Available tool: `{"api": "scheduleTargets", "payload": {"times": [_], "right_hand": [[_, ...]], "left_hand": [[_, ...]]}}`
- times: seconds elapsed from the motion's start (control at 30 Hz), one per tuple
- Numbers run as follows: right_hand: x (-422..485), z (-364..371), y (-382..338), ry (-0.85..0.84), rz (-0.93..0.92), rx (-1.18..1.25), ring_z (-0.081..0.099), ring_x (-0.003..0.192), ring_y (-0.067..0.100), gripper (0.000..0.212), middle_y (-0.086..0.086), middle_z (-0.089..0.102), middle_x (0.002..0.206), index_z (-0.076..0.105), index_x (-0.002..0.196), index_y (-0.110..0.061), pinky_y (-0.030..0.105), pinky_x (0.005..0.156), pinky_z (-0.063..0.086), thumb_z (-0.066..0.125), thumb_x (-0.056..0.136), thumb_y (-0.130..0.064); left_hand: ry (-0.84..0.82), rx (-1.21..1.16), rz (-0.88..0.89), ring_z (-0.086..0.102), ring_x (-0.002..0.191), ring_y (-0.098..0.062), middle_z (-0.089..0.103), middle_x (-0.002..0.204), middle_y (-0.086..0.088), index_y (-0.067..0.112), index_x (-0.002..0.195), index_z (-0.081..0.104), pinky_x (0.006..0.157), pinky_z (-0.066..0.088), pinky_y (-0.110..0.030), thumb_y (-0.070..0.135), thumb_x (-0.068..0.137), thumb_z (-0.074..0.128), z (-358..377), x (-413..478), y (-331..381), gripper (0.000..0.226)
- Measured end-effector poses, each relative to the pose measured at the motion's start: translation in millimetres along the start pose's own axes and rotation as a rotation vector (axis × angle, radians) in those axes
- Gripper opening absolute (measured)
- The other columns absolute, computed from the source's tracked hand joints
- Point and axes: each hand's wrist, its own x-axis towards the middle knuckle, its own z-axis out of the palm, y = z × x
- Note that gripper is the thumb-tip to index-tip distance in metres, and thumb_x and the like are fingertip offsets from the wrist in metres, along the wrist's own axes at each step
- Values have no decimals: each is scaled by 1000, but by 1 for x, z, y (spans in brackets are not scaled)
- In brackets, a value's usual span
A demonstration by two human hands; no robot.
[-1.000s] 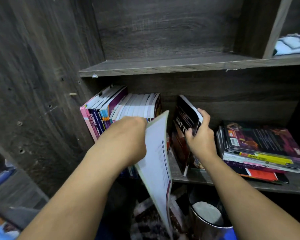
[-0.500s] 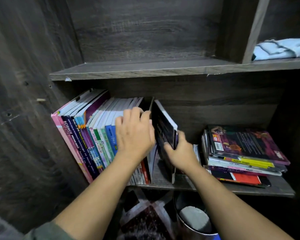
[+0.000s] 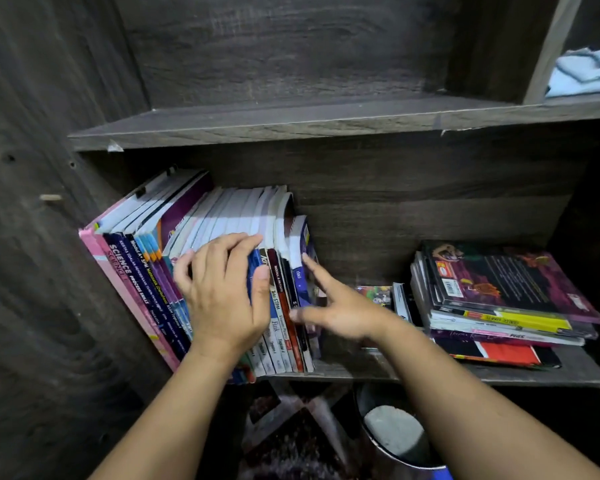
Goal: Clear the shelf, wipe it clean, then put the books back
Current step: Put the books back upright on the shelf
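Hands at the row of books [image 3: 146, 271] on the lower shelf [image 3: 361, 370].
I see the row leaning at the shelf's left end. My left hand [image 3: 222, 299] lies flat on the spines, grasping nothing. My right hand [image 3: 343, 310], fingers spread, touches the end blue book [image 3: 300, 278]. A flat stack [image 3: 499, 289] lies well apart, right.

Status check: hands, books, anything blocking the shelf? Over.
Left hand pressing spines of the upright row. Right hand open, forefinger on the end book. Flat stack lies at right of the shelf, apart from the row.
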Motion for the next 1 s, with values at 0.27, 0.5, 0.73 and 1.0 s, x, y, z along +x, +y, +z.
{"api": "scheduleTargets", "payload": {"times": [0.27, 0.5, 0.73, 1.0], "right_hand": [[1, 23, 8, 157, 47, -286, 40, 137, 25, 111, 3, 32, 156, -25, 130, -65, 42, 113, 30, 72, 81, -44], [-10, 6, 10, 90, 67, -401, 44, 134, 21, 112, -3, 38, 153, -9, 148, -51, 36, 111, 33, 77, 79, -38], [-20, -16, 37, 246, 265, -1121, 37, 135, 33, 55, 9, 42, 147, 33, 146, -25, 49, 110, 30, 49, 95, -36], [-51, -51, 53, 525, 316, -1353, 6, 147, 38, 46, 13, 17, 159, 43, 139, -24, 61, 114, 8, 51, 94, -32]], "left_hand": [[-15, 8, 56, 50, 111, -18, 59, 118, 0, 17, 121, 63, 102, 21, -43, 41, 92, 40, -5, 0, -6, 44], [-37, 148, 3, 45, 110, -19, 54, 116, -1, 18, 120, 58, 102, 21, -44, 55, 87, 51, -2, 1, 4, 50], [-110, 288, 57, 36, 123, -32, 47, 131, -10, 31, 132, 49, 106, 16, -58, 57, 83, 56, 9, -3, 5, 56], [-101, 250, -34, 35, 122, -33, 46, 128, -10, 26, 121, 52, 109, 10, -60, 49, 77, 54, 13, 1, 16, 50]]}}
